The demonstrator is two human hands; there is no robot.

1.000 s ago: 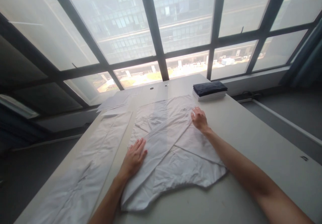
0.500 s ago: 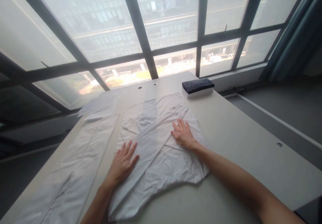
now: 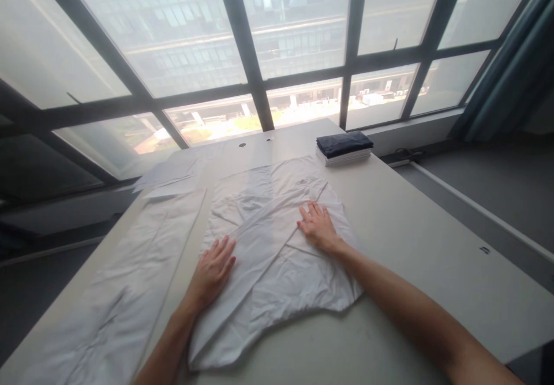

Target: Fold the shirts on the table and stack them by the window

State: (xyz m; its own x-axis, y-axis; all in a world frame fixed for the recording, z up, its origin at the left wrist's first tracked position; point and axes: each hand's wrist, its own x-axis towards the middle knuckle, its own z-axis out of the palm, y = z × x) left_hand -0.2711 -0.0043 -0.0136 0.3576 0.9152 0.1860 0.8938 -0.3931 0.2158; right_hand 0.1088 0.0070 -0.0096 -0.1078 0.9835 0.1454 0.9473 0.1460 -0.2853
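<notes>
Left hand (image 3: 213, 271) and right hand (image 3: 318, 227), unclenched, seemingly smooth creased white cloth (image 3: 262, 235) between the white tabletop (image 3: 411, 240) edges; next stroke needs lightness.

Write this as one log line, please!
left hand: on middle white cloth | right hand: on same cloth | far right: dark folded cloth atop white stack

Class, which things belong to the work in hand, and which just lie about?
In use:
white garment spread on the table
left hand and right hand, on it

Apparently lying about:
long white cloth, left
white sheets beyond it
dark folded cloth on white stack
</notes>
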